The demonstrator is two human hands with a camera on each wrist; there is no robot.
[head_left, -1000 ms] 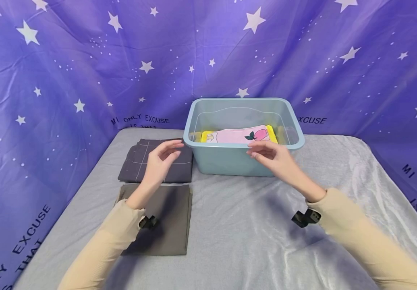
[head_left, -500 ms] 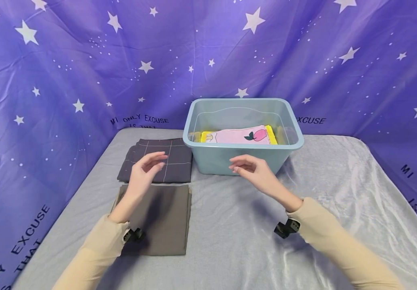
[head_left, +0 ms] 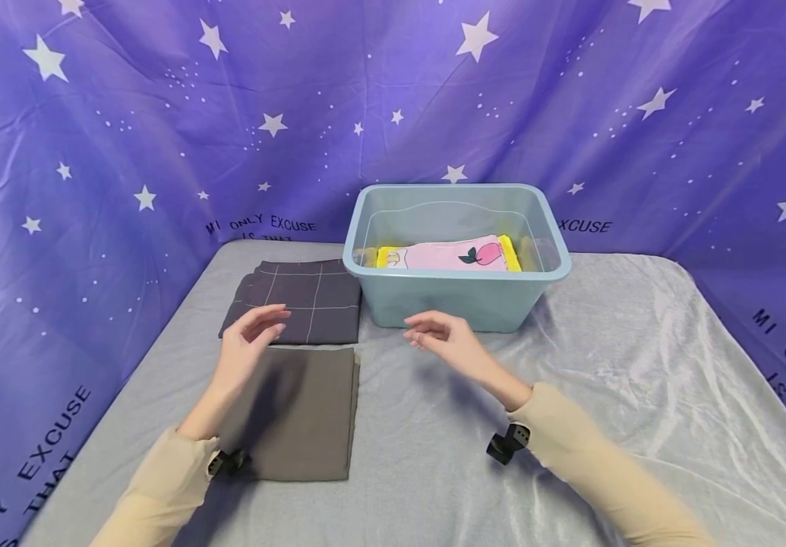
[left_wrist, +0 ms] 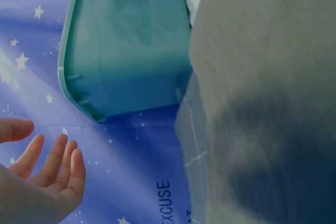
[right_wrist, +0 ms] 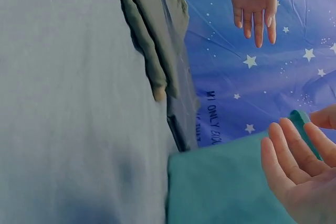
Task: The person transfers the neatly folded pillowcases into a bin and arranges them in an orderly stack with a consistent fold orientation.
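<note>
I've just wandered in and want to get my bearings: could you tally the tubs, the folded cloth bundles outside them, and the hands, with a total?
Tubs: 1, the blue-green tub
Folded cloth bundles: 2, the dark checked bundle and brown bundle
Hands: 2, the left hand and right hand
Total: 5

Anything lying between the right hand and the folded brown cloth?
In the head view, only bare grey table cover shows between the right hand and the folded brown cloth; no object lies there.
</note>
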